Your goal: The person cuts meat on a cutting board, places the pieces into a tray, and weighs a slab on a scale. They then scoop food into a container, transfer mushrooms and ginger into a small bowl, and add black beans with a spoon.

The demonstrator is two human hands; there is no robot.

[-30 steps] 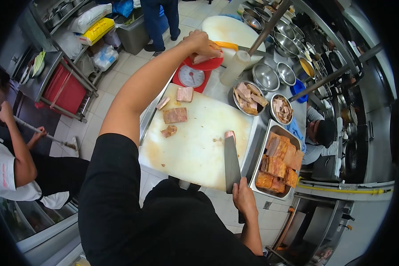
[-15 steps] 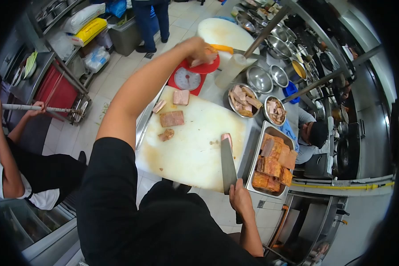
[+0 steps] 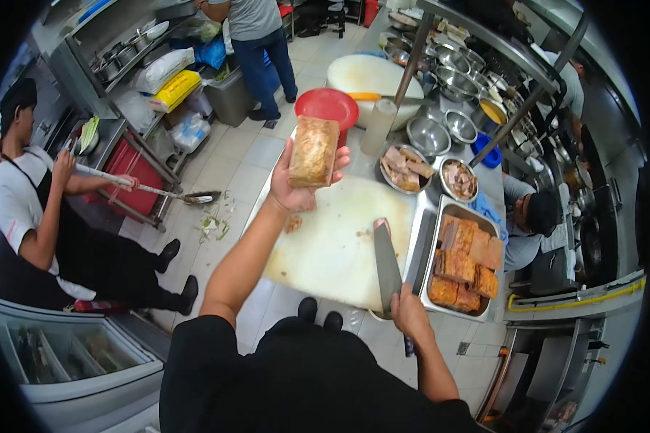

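On my left hand [image 3: 290, 177] rests a browned block of meat [image 3: 314, 151], above the far left part of the white cutting board [image 3: 339, 238]. My right hand [image 3: 409, 312] grips a large knife [image 3: 388, 263], its blade lying over the board's right side. A small meat piece [image 3: 381, 225] shows at the blade tip. The red scale pan [image 3: 327, 108] is bare just beyond the held block. To the right, a metal tray [image 3: 440, 216] holds several browned meat blocks [image 3: 456, 265]. Two bowls of cut meat [image 3: 406, 167] [image 3: 459, 180] stand behind it.
A squeeze bottle [image 3: 380, 128] and a round white board [image 3: 361, 76] with an orange-handled knife [image 3: 365, 96] stand beyond. Metal posts [image 3: 414, 54] rise at the right. One person [image 3: 32, 180] holds a long-handled tool at the left; others stand at the back and right.
My left hand has come back from the red scale pan and now holds up a meat block, palm up. The view has shifted. My right hand still holds the knife on the board.
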